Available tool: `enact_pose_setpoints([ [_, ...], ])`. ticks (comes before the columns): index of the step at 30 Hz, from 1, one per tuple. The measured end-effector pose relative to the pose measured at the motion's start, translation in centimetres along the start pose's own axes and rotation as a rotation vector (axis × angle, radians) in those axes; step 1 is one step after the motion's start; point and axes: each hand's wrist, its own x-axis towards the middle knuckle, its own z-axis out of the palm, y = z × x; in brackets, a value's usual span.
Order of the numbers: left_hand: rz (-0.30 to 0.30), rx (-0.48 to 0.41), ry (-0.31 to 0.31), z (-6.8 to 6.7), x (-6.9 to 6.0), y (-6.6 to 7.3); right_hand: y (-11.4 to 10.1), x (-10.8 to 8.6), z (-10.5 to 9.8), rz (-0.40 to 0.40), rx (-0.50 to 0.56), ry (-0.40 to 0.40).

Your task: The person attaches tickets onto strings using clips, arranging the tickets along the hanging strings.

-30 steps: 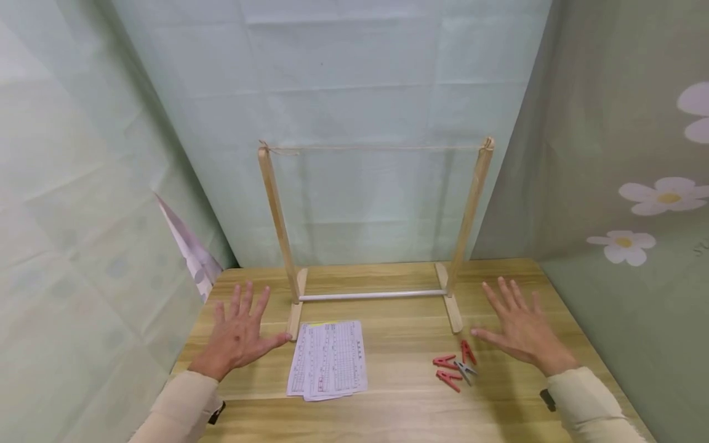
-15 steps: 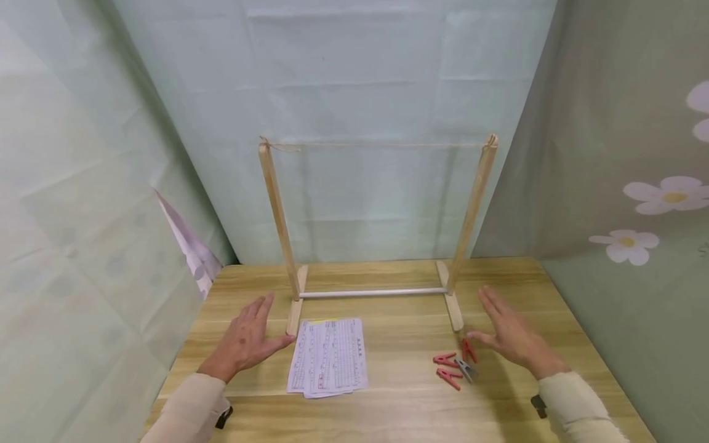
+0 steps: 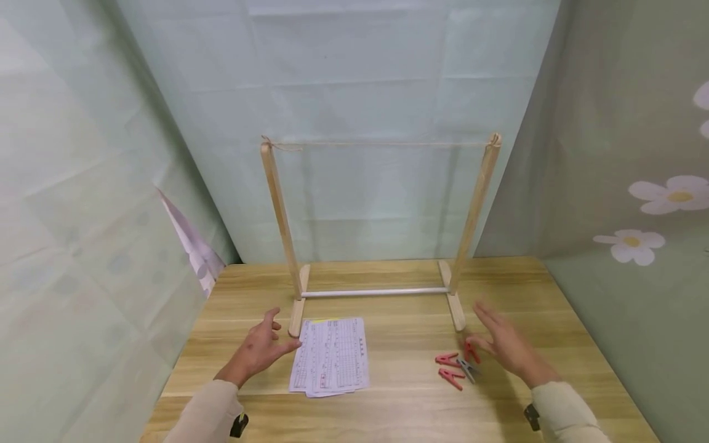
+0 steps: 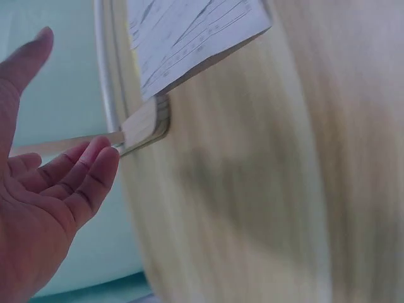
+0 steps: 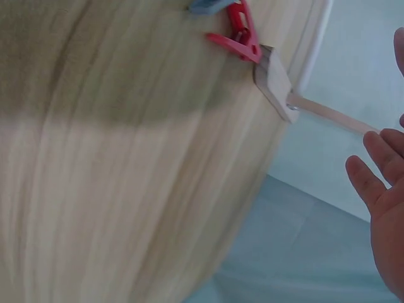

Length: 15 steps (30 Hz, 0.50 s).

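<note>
My left hand [image 3: 259, 352] hovers above the table just left of some overlapping printed sheets [image 3: 338, 360]. Its thumb reaches toward their left edge, the other fingers bend loosely, and the palm [image 4: 38, 221] holds nothing in the left wrist view. On the other side, my right hand [image 3: 511, 349] is held above the table with relaxed fingers and nothing in its grasp. Beside its thumb lie three red clothespins [image 3: 451, 378] and a grey clothespin [image 3: 467, 370]. One red clothespin [image 5: 240, 38] appears near the top of the right wrist view.
Behind the sheets stands a wooden frame with two posts [image 3: 281, 221], a white crossbar [image 3: 376, 292] low down and a string [image 3: 382, 144] tied across the top. Fabric walls [image 3: 365, 203] enclose the wooden table [image 3: 399, 418] at the back and sides.
Both hands were spread flat with fingers apart. The fingers have since drawn together and bent, and both hands have moved inward, the left toward the sheets, the right toward the clothespins.
</note>
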Motion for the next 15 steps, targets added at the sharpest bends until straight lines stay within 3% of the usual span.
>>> enact_pose_setpoints([
  [8, -0.066, -0.118, 0.037, 2.0, 0.2, -1.0, 0.5, -0.4, 1.6, 0.031, 0.01, 0.035],
  [15, -0.12, -0.2, 0.104, 4.1, 0.5, -1.9, 1.0, -0.4, 3.5, 0.041, 0.077, 0.169],
])
